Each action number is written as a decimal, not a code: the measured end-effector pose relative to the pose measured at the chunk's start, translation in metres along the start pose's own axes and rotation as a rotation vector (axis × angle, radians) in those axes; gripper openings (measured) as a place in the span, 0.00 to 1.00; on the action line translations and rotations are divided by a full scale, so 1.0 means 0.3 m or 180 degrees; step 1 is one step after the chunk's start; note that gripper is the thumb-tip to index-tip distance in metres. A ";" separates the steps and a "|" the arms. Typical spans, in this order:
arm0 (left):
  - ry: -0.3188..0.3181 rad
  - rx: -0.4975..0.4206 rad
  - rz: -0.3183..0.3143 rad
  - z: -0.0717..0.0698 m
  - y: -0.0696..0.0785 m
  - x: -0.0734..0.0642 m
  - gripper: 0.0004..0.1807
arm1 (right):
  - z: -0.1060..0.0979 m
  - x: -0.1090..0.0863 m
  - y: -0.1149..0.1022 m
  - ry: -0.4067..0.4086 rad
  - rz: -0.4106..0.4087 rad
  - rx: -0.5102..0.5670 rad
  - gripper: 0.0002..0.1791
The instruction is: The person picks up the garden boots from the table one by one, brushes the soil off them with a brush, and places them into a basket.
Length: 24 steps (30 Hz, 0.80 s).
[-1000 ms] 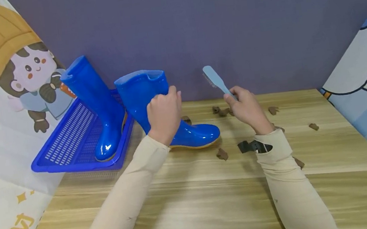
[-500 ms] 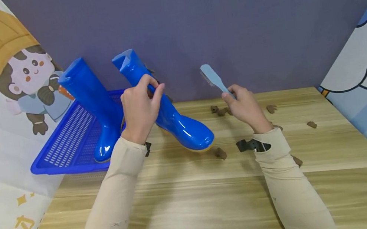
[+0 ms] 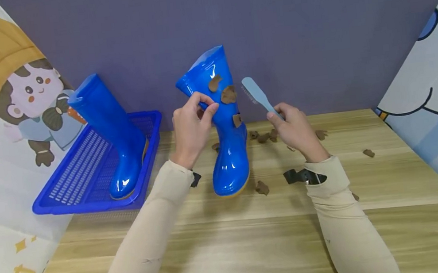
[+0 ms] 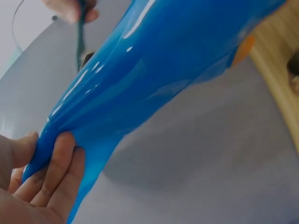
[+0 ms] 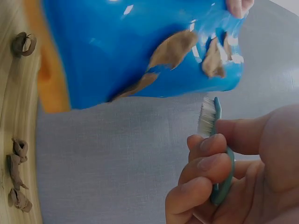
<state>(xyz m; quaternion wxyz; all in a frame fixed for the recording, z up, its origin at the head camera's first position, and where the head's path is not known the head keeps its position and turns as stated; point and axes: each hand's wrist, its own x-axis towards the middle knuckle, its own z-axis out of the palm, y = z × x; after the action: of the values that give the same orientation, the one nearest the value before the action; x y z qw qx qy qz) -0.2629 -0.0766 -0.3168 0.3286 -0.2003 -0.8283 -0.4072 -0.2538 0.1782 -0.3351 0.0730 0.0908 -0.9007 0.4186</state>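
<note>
Left hand: grip pinches the boot by its shaft, above the surface; only the left wrist view shows the inner fingers pressed against it. Right hand: grip closed round the brush. Brown patches face the right wrist view. Only the head view shows the basket, holding a second boot.

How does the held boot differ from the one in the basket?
The held boot bears brown patches; the basket boot shows none on its visible side. The left hand grips the held boot, while the basket boot stands untouched in the basket. Both are glossy blue.
</note>
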 end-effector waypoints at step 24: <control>-0.0020 -0.0361 -0.0888 0.026 -0.162 -0.104 0.35 | 0.034 0.027 0.027 -0.0048 0.0031 0.0006 0.19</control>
<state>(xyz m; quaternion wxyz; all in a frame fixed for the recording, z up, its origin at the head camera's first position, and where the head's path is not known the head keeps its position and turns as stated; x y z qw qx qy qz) -0.2730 -0.1009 -0.3688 0.2544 -0.1028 -0.8248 -0.4944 -0.2641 0.1747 -0.3459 0.0640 0.0896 -0.9013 0.4191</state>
